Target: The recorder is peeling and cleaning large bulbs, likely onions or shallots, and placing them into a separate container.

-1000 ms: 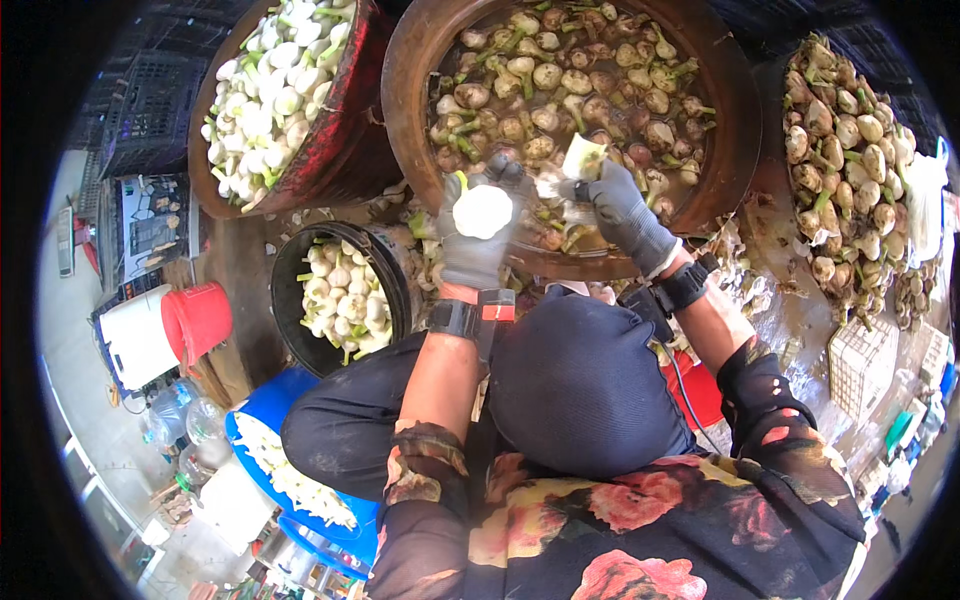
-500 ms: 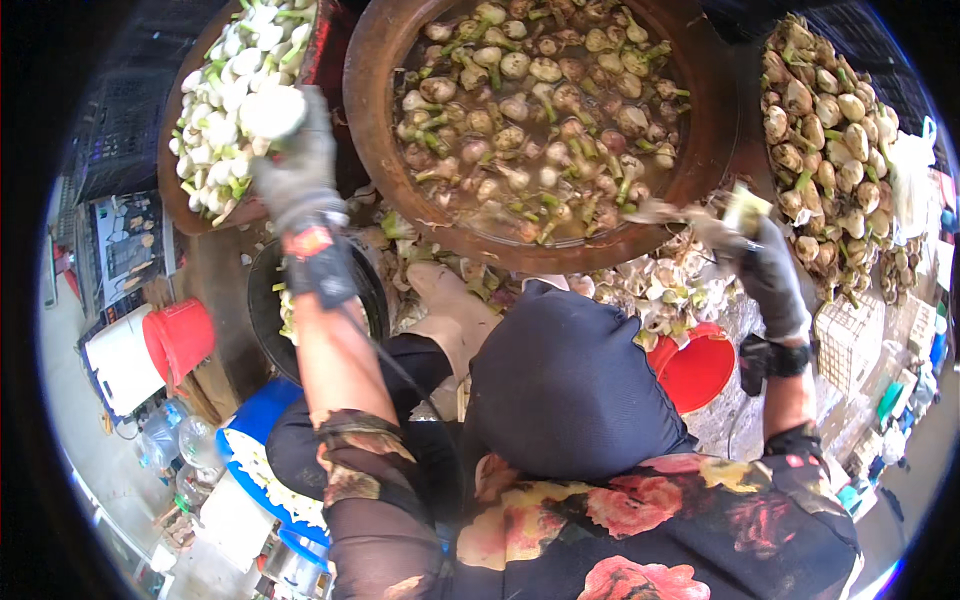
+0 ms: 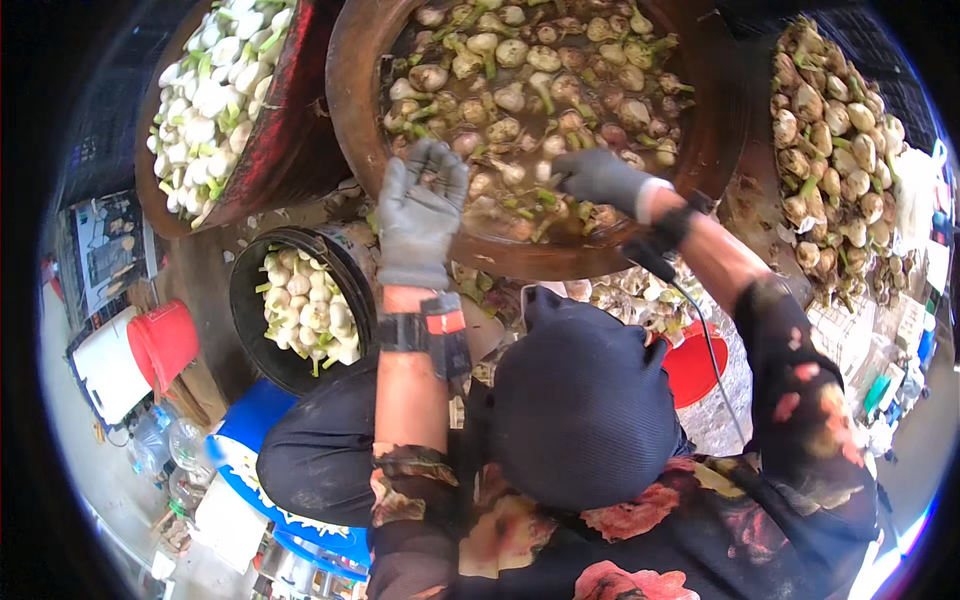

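A wide brown basin (image 3: 500, 262) holds murky water with many garlic bulbs (image 3: 543, 57) floating in it, some with green stem stubs. Both hands wear grey gloves. My left hand (image 3: 425, 215) is palm up at the basin's near left rim, its fingers loosely curled and apart, with nothing plain to see in it. Over the water, my right hand (image 3: 605, 182) reaches in from the right with fingers bent together close to some bulbs. What those fingers hold, if anything, is hidden.
Clean white bulbs fill a red-sided tub (image 3: 290, 130) at the far left; a black bucket (image 3: 240, 300) below holds more. Unpeeled bulbs (image 3: 835, 150) are heaped at the right. Peelings (image 3: 650, 300) lie by the basin, near a red bucket (image 3: 697, 370). A blue tub (image 3: 240, 420) stands at lower left.
My left hand has come from the white bulbs' tub to the basin's rim, and the white bulb is gone from it. My right hand has swung left over the water from the basin's right side.
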### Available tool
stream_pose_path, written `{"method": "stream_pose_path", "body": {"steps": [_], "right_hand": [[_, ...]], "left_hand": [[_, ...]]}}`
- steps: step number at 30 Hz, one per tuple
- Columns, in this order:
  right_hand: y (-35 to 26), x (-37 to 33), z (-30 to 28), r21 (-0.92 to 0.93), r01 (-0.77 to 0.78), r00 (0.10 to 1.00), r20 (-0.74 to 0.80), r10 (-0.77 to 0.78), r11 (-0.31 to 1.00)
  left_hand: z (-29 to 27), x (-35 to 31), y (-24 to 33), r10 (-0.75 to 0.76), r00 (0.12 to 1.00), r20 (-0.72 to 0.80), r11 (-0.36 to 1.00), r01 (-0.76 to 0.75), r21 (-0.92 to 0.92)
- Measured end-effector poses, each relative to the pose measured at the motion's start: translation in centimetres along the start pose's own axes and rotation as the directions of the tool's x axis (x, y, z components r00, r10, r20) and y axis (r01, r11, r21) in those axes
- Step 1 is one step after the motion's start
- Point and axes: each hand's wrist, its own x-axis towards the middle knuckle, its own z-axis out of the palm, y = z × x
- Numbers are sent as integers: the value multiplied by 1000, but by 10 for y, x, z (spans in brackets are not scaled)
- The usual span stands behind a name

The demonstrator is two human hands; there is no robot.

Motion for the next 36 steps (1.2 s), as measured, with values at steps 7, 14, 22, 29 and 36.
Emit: {"method": "stream_pose_path", "body": {"steps": [7,14,22,29,36], "right_hand": [[39,86,89,-370,41,994,106,-2,928],[16,46,-4,-472,248,962,223,-158,846],[-44,-44,-23,915,64,998,-68,-4,398],[-77,-38,1,871,87,946,-224,234,483],[-52,-33,8,519,373,876,-471,-106,769]], "left_hand": [[-8,-31,10,81,994,70,981,-92,168],[17,-23,-12,189,974,127,406,-196,893],[1,-8,-47,105,864,492,-276,-450,849],[10,-28,-48,178,799,575,-482,-438,758],[17,-34,-46,190,895,403,-279,-344,896]]}}
